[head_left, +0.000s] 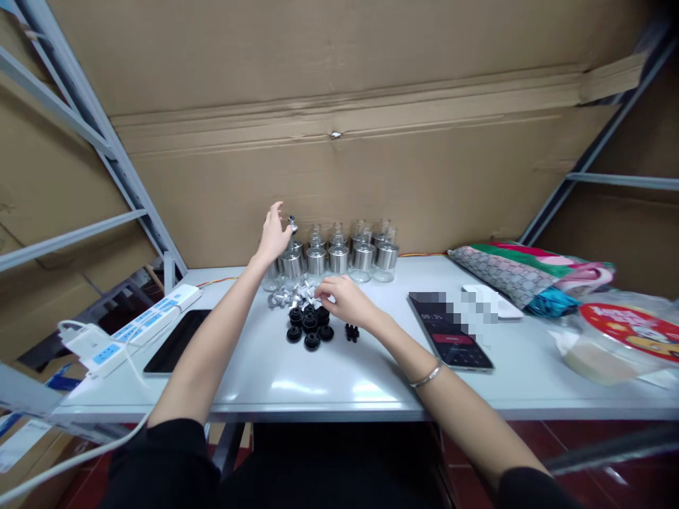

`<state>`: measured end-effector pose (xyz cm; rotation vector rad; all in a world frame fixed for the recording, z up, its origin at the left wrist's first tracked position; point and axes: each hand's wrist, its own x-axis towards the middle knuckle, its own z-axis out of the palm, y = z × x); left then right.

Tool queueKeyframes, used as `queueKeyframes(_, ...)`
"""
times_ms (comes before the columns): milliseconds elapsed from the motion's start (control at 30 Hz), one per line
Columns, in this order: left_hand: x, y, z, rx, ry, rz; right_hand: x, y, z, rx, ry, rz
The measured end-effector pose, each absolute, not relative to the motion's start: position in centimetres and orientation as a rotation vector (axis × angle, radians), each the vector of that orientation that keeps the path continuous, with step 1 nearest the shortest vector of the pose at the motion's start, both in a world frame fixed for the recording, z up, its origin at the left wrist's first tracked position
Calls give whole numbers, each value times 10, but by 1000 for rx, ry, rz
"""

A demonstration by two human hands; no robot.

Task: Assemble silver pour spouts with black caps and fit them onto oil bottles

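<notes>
My left hand [274,237] is raised at the far left end of a row of several small glass bottles with silver collars [339,256], its fingers spread by a small silver pump top [292,225] on the leftmost bottle. My right hand [344,300] rests low on the white table [329,382], fingertips on a heap of small silver parts [291,293]. Just in front lies a cluster of black round caps [310,326], with a few tiny black pieces [351,331] to their right. Whether my right fingers pinch a part is unclear.
A phone [450,331] with a red screen lies right of my right hand, a dark tablet [177,341] and two white power strips [132,326] at the left. Patterned bags [523,277] and a plastic-wrapped package [620,339] fill the right. Cardboard [339,141] backs the table.
</notes>
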<state>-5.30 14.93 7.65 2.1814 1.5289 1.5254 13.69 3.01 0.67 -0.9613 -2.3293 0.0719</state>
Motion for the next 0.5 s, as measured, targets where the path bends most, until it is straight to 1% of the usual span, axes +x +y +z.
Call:
queueKeyframes(133,-38,184,82,2283,1628,1288,139,30,10,-972,-2308,58)
queueKeyframes(300,-29,209,80,2286,1776,1055,140,30,12,-948,-2285,31)
queueKeyframes(400,-29,214,77,2295,1760,1037,142,31,13,-956,-2290,18)
queueKeyframes(500,-28,213,80,2324,1719,1092,144,31,15,-961,-2291,15)
